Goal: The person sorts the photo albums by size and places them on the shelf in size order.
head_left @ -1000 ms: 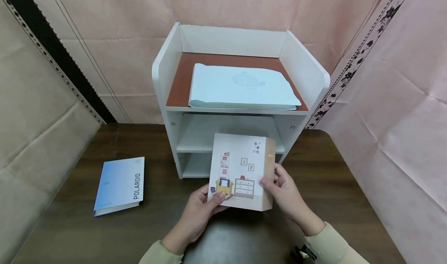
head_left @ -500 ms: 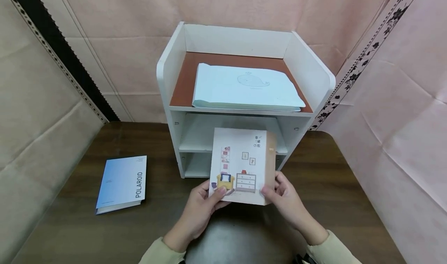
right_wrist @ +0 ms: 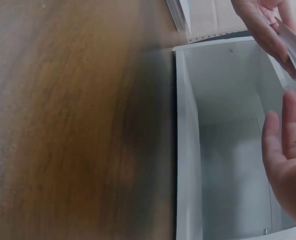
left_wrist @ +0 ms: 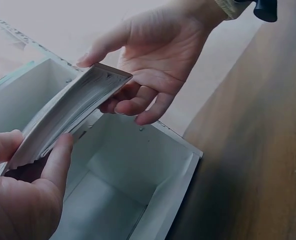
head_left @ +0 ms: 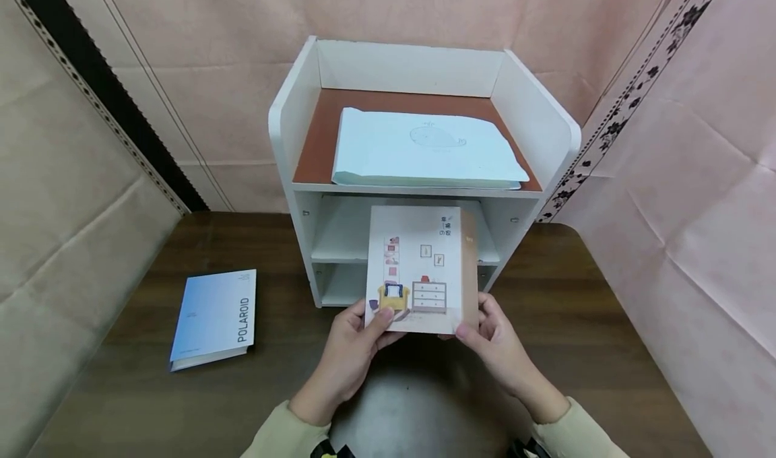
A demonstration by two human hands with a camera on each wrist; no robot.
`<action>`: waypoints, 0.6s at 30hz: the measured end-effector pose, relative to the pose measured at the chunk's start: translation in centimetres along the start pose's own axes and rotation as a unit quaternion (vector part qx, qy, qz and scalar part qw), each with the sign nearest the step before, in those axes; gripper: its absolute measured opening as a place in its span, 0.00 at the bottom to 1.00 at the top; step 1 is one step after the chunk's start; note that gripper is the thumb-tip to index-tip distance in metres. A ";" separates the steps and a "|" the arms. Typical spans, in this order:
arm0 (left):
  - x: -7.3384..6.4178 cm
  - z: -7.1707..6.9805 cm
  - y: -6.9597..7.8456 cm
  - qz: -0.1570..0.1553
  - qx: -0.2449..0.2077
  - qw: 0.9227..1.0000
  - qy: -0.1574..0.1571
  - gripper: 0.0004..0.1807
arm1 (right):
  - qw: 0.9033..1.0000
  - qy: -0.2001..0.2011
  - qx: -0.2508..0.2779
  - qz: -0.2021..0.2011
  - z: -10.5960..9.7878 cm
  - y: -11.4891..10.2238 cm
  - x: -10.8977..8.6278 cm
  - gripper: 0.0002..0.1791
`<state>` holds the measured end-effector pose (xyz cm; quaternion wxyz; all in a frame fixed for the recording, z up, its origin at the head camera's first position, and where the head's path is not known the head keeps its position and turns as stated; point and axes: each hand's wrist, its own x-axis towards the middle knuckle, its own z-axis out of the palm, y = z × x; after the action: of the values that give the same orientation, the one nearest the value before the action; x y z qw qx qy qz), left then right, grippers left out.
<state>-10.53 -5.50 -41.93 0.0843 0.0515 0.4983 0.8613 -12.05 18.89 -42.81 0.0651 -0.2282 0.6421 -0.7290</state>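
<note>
Between my two hands is a thick book [head_left: 418, 263] with a white illustrated cover and a tan spine. My left hand [head_left: 348, 357] grips its lower left corner, thumb on the cover and fingers underneath. At the lower right, my right hand [head_left: 506, 364] pinches it with the thumb on the front and the fingers by the spine. In the left wrist view the page edges of the book [left_wrist: 70, 112] show between both hands. Behind it stands a white shelf unit [head_left: 297, 135]; the book overlaps its middle opening in the head view.
A blue POLAROID book [head_left: 212, 316] lies on the brown wooden table [head_left: 139, 404] to the left. On the unit's brown top board [head_left: 315, 135] rests a pale blue packet [head_left: 418, 151] with a whale drawing. Fabric curtains [head_left: 412, 7] surround the table.
Both hands have carried the book forward, away from me, and it now overlaps more of the shelf unit's middle opening. The blue book and the packet stay in place.
</note>
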 end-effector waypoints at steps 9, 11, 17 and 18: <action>0.2 0.0 0.7 -0.001 -0.001 1.000 0.003 0.23 | 1.000 -0.011 0.003 -0.002 -0.1 -0.2 0.3 0.27; 0.1 0.0 0.7 -0.003 -0.003 1.000 0.003 0.24 | 1.000 -0.013 0.006 -0.004 -0.1 -0.1 0.3 0.27; 0.2 0.2 0.8 -0.009 -0.003 1.000 -0.017 0.24 | 1.000 0.005 0.006 -0.001 -0.1 -0.2 0.3 0.25; 0.3 0.2 0.9 -0.011 -0.001 1.000 -0.024 0.24 | 1.000 0.009 0.009 0.000 -0.1 -0.3 0.3 0.25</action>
<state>-10.90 -5.68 -41.03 0.1057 0.0666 0.4956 0.8595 -12.29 18.91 -42.48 0.0612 -0.2213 0.6359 -0.7368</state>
